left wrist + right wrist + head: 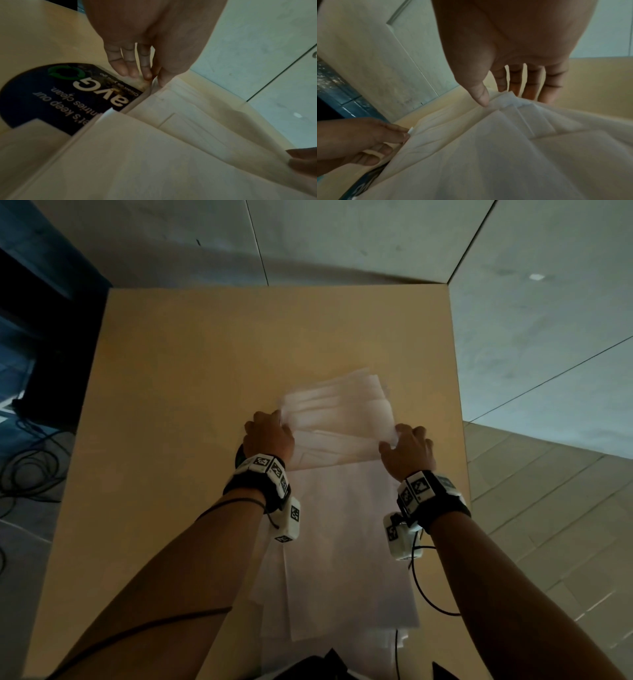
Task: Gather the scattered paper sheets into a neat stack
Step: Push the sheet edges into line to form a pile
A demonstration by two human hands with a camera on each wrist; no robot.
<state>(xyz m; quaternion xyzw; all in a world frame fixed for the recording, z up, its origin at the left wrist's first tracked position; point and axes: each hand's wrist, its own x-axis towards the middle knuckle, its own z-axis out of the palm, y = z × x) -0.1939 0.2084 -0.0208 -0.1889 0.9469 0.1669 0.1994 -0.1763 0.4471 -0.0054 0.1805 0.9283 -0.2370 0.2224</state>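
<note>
Several white paper sheets (337, 414) lie fanned across the middle of the tan table (178, 378), their far ends lifted and blurred. My left hand (274, 422) pinches their left edge, thumb on top and fingers beneath (154, 79). On the right edge, my right hand (394, 440) grips the same bundle, its thumb pressed on the top sheet (498, 97). More sheets (342, 542) lie flat and loosely overlapped between my forearms, reaching the near edge. In the right wrist view the left hand (368, 138) shows at the far side of the sheets (488, 155).
A dark blue round sticker (42, 97) with white lettering is stuck on the table, partly under the sheets. The table's right edge (459, 405) lies close to my right hand. Cables (27, 470) and dark furniture (51, 337) are on the floor to the left.
</note>
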